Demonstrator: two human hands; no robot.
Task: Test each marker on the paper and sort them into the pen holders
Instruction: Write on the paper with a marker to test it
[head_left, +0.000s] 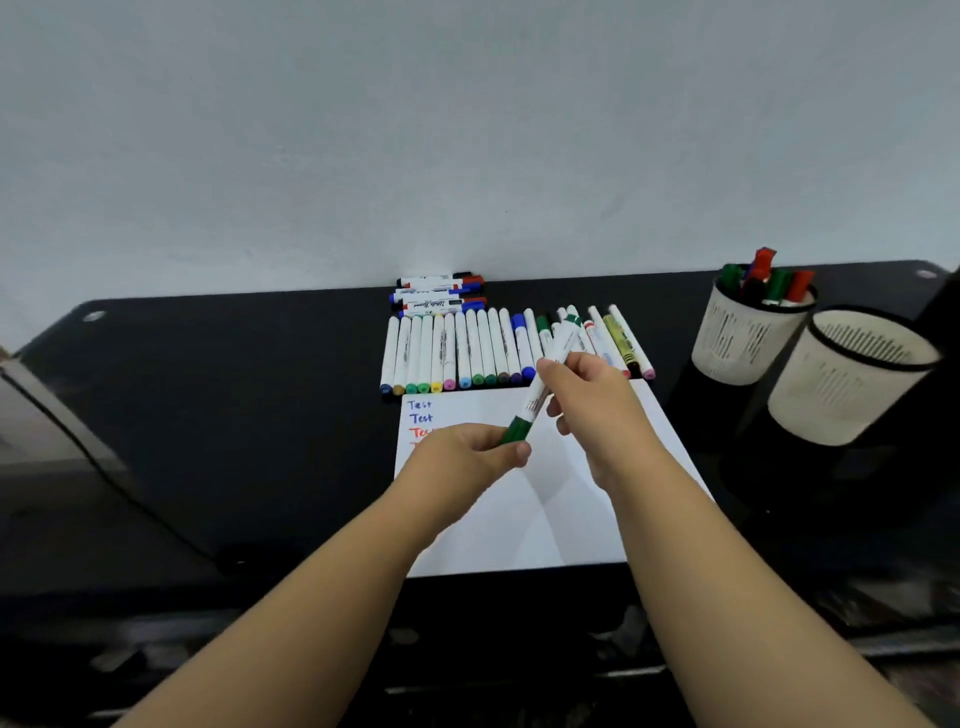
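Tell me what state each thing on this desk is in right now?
Green marker: capped, held above the paper by both hands.
Left hand: grips the marker's green cap.
Right hand: grips the marker's white barrel.
Paper: flat, "Test" written several times.
Far pen holder: holds markers.
Near pen holder: no markers show.

Soft, even indoor light, faint double shadows on the paper (545, 499), wide-angle bending and blur toward the edges.

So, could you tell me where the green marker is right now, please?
In the head view, the green marker is held above the paper, centre frame: left hand grips its green cap, right hand its barrel.
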